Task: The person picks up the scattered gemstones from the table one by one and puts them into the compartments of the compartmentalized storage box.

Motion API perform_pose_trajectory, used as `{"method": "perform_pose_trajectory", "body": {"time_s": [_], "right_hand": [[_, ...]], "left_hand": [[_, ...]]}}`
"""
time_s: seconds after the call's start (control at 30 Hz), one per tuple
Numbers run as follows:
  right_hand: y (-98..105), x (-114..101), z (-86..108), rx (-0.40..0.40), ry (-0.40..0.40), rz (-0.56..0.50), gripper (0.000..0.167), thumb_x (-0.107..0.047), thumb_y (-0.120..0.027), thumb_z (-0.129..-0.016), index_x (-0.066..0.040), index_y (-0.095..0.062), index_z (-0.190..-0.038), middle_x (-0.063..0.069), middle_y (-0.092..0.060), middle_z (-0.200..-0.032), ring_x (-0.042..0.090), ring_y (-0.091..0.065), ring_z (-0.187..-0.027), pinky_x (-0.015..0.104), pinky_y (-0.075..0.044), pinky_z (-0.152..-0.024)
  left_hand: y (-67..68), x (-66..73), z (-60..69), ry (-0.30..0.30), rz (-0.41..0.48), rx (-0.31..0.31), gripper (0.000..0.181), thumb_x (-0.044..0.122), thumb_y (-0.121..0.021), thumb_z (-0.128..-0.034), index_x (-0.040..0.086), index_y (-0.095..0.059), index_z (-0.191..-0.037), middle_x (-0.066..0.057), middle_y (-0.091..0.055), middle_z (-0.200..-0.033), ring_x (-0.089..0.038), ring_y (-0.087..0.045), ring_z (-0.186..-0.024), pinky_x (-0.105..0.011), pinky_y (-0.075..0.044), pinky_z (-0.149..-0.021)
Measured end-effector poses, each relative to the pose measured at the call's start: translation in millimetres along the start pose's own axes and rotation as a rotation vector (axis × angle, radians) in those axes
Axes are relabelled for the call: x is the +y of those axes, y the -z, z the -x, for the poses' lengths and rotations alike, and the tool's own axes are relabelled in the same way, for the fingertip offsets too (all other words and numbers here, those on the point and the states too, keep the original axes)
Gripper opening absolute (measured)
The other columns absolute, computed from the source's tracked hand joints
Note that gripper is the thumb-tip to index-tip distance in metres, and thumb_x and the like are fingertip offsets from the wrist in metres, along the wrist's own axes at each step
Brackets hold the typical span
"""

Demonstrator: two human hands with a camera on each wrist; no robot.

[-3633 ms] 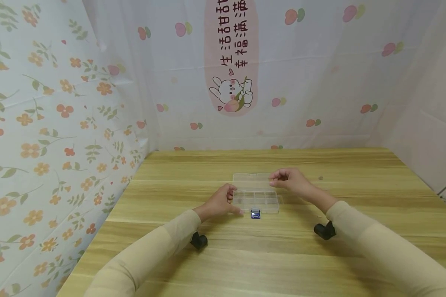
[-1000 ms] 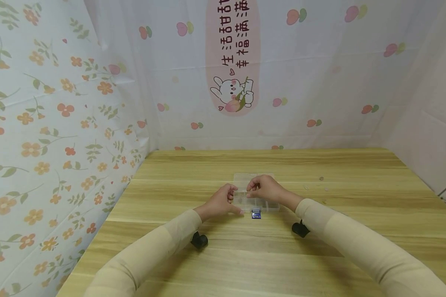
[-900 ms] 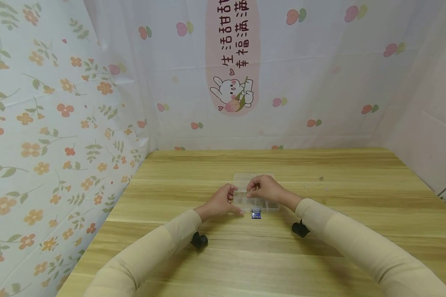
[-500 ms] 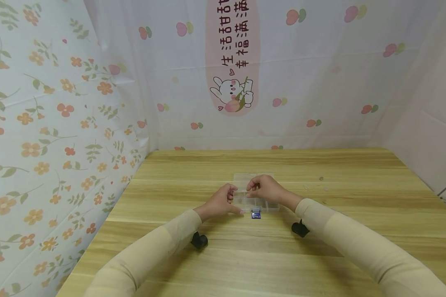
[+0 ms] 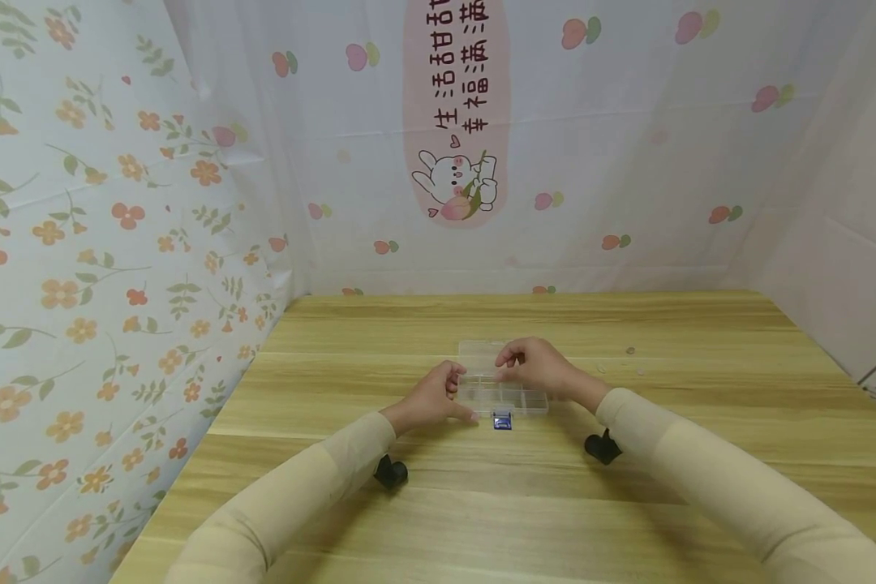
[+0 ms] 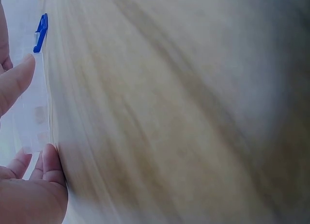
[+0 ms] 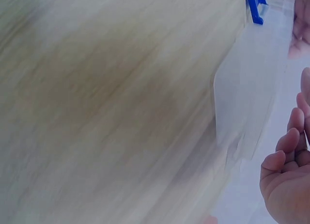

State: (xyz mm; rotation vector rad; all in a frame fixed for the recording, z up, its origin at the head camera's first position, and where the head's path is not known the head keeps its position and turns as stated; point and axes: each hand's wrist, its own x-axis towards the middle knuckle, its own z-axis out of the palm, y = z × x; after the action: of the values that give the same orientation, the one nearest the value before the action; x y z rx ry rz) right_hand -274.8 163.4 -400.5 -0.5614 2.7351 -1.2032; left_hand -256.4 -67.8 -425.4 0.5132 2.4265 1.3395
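Head view: the left hand [image 5: 431,399] grips the clear box [image 5: 536,410] on the table [image 5: 496,503] by its left end; the right hand [image 5: 543,367], loosely curled and apparently holding nothing, hangs over its compartments [image 5: 486,396] — a brush against the open lid [image 5: 478,355] could jolt the light-looking box.

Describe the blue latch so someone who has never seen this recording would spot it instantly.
On the wood-grain table, find the clear divided box that the person's left hand holds at one end. The blue latch sits midway along the box's near edge. Its strong blue sets it apart from the otherwise colourless box.
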Motion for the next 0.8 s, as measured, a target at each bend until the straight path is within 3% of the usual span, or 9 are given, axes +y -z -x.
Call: {"method": "perform_pose_trajectory", "body": {"time_s": [0.33, 0.8], "right_hand": [[22, 12, 8.9, 0.049, -0.044, -0.007, 0.013, -0.014, -0.074, -0.087, -0.005, -0.071, -0.096, 0.004, -0.058, -0.084, 0.021, -0.046, -0.073, 0.033, -0.040, -0.063], [68, 35, 38.1, 0.103, -0.082, -0.020, 0.029, -0.026, -0.072, -0.090, -0.002, -0.068, -0.106, 0.006, -0.057, -0.090, 0.022, -0.049, -0.079, 0.033, -0.042, -0.067]], "left_hand": [[-0.7, 0.1, -0.6, 0.002, 0.014, 0.003, 0.077, 0.014, -0.089, -0.0707, 0.003, -0.044, -0.133, -0.007, -0.044, -0.107, -0.019, -0.041, -0.094, -0.033, -0.038, -0.081], [-0.1, -2.2, -1.6, 0.000, -0.006, 0.008, 0.077, 0.014, -0.089, -0.0698, 0.003, -0.045, -0.132, -0.006, -0.044, -0.106, -0.018, -0.041, -0.093, -0.032, -0.038, -0.080]]}}
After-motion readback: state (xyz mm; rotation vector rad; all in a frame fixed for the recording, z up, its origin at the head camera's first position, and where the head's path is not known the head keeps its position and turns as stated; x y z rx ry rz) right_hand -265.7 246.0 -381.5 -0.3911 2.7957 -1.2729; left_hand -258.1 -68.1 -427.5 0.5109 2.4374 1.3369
